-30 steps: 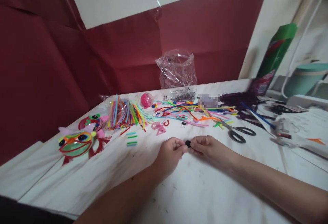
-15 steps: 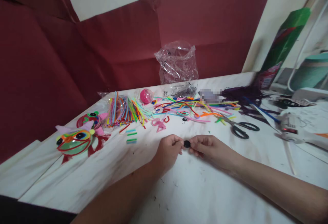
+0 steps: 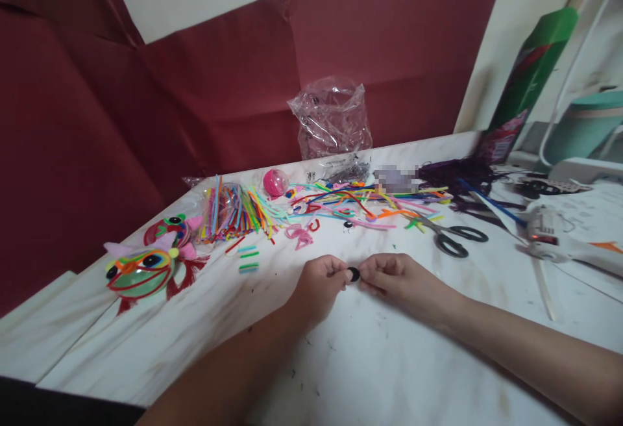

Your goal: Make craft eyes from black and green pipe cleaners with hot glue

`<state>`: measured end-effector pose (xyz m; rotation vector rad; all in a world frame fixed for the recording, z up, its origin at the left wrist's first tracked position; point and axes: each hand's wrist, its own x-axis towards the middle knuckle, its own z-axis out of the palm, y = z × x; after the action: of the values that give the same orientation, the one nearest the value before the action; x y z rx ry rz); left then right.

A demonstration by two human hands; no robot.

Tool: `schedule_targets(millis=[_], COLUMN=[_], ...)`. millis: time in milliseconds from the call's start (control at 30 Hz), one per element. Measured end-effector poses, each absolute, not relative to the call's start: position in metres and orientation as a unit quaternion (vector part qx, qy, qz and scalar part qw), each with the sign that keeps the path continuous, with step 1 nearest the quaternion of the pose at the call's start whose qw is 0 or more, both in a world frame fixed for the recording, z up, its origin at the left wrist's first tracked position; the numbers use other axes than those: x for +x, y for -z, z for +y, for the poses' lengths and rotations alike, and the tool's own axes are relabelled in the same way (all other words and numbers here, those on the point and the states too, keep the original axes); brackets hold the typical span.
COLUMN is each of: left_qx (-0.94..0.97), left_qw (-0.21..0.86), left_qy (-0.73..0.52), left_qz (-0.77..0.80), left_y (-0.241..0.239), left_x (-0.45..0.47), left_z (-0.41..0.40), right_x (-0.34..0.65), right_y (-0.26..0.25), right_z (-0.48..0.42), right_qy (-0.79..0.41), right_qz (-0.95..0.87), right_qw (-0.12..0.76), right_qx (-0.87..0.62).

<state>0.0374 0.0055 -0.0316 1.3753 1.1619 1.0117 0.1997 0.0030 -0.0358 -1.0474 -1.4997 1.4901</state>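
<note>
A small round black disc (image 3: 354, 274) is pinched between the fingertips of both hands, above the white marbled table. My left hand (image 3: 321, 283) is closed, its thumb and forefinger on the disc's left side. From the right, my right hand (image 3: 396, 276) grips the disc's opposite edge with thumb and finger closed. Whether the disc is a coiled pipe cleaner or a solid piece I cannot make out. Beyond the hands lie bent pink pipe cleaner pieces (image 3: 298, 236) and a small black-and-white eye-like piece (image 3: 348, 224).
Black-handled scissors (image 3: 455, 239) and a white glue gun (image 3: 548, 238) lie to the right. Pipe cleaners (image 3: 238, 212) are heaped at the back, near a pink ball (image 3: 275, 183). Decorated animal figures (image 3: 141, 273) sit at left. A clear plastic bag (image 3: 333, 124) stands behind.
The black disc appears slightly turned between the fingertips, showing a thinner shape. Both hands stay almost in place. The whole view has shifted a little.
</note>
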Motion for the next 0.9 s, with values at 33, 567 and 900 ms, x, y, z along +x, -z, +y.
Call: schedule_targets(millis=[33, 567, 900], left_qx=[0.572, 0.634, 0.828], left_qw=[0.513, 0.274, 0.060], left_qy=[-0.421, -0.501, -0.457], left_qz=[0.482, 0.521, 0.321], left_y=[0.031, 0.020, 0.010], left_x=[0.038, 0.021, 0.025], left_z=[0.005, 0.013, -0.021], right_x=[0.199, 0.246, 0.259], right_y=[0.035, -0.004, 0.016], right_z=[0.002, 0.019, 0.023], right_qy=[-0.576, -0.180, -0.041], right_qz=[-0.592, -0.647, -0.691], right_qw=[0.378, 0.531, 0.497], right_qx=[-0.417, -0.517, -0.523])
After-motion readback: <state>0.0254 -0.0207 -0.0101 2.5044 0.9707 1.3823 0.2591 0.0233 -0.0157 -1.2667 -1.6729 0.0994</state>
